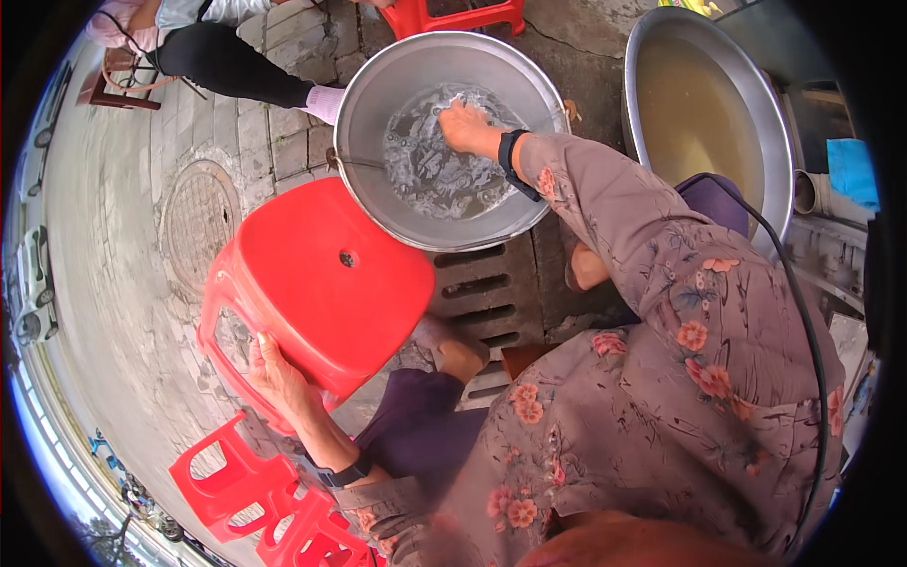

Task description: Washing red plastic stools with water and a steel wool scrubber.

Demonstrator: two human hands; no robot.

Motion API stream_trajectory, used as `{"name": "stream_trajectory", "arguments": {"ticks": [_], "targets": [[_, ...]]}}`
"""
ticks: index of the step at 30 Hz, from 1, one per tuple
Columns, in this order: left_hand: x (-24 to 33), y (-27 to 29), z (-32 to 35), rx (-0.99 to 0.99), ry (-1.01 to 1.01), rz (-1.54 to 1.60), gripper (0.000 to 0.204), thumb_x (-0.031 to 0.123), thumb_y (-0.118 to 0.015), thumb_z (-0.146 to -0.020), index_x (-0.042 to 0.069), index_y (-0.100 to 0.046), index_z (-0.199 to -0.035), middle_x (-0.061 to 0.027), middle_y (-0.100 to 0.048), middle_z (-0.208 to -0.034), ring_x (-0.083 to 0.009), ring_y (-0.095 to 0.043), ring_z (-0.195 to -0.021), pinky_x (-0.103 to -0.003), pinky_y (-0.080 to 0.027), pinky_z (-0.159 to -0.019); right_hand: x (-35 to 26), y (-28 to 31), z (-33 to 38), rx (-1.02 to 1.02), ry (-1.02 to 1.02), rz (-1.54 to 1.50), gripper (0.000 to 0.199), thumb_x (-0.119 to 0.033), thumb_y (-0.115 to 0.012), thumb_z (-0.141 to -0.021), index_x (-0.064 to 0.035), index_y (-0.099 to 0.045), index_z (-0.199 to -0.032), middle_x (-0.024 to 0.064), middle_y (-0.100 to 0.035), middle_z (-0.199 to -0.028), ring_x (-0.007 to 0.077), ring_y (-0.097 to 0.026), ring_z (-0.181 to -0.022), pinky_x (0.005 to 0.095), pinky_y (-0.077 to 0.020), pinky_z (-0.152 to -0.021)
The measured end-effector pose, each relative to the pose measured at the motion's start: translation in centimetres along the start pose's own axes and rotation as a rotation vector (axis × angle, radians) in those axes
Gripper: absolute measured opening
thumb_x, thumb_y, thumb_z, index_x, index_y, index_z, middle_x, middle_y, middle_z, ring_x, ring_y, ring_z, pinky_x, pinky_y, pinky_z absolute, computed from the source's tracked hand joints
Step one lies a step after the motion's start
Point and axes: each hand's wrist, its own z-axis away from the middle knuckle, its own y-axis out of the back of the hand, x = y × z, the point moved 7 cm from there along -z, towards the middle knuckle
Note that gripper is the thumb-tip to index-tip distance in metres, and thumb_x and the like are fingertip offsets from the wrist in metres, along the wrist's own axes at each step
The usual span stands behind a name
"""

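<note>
My left hand (283, 383) grips the side of a red plastic stool (316, 269). The stool is tilted, its flat square seat with a small hole facing up, and it leans near the rim of a large round metal tub (367, 170). Foamy, rippling water (435, 175) lies in the tub. My right hand (463, 128) reaches into this water from the right, a dark band on its wrist. Its fingertips are under the water, so I cannot see whether they hold anything.
More red stools (236, 477) lie at the lower left. A wide metal basin (786, 142) of murky water stands at the right. A drain grate (477, 288) is below the tub, a manhole cover (200, 222) to the left. Another person's leg (231, 66) stretches in at the upper left.
</note>
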Motion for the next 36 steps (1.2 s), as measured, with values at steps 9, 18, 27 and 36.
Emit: {"name": "stream_trajectory", "arguments": {"ticks": [9, 18, 27, 36], "targets": [[1.6, -1.2, 0.1, -0.001, 0.069, -0.01, 0.028, 0.024, -0.057, -0.093, -0.004, -0.06, -0.098, -0.0079, -0.065, -0.086, -0.0122, -0.06, -0.075, -0.024, -0.048, -0.069, -9.0, 4.6, 4.3, -0.661, 0.302, -1.429, 0.025, -0.008, -0.067, -0.074, 0.0026, -0.064, -0.097, 0.0069, -0.065, -0.095, 0.017, -0.061, -0.088, 0.0306, -0.0464, -0.077], [1.6, -0.1, 0.3, 0.022, -0.02, -0.071, 0.031, 0.024, -0.056, -0.092, -0.006, -0.061, -0.101, -0.0105, -0.064, -0.092, -0.0161, -0.058, -0.079, -0.029, -0.049, -0.071, -25.6, 17.4, 16.9, 0.531, 0.993, -0.982, 0.035, -0.017, -0.074, -0.071, -0.0151, -0.065, -0.104, 0.0115, -0.053, -0.107, 0.0317, -0.053, -0.099, 0.0426, -0.0441, -0.084], [-0.3, 5.4, -1.2, 0.041, -0.036, 0.103, 0.036, 0.023, -0.056, -0.092, -0.008, -0.059, -0.111, -0.0136, -0.062, -0.101, -0.0184, -0.059, -0.089, -0.03, -0.049, -0.078, -29.1, 16.1, 22.1, 0.538, 1.058, -1.044, 0.031, -0.01, -0.072, -0.068, -0.0173, -0.067, -0.098, 0.0058, -0.053, -0.11, 0.0289, -0.052, -0.096, 0.0451, -0.0434, -0.086], [-0.2, 5.9, -1.6, 0.127, 0.066, 0.162, 0.036, 0.023, -0.054, -0.094, -0.007, -0.057, -0.114, -0.0136, -0.062, -0.105, -0.0192, -0.059, -0.091, -0.031, -0.05, -0.079, -24.4, 11.2, 14.8, 0.376, 0.65, -0.928, 0.035, -0.009, -0.071, -0.068, -0.0143, -0.066, -0.102, 0.0103, -0.053, -0.112, 0.0324, -0.053, -0.097, 0.0421, -0.0452, -0.083]]}}
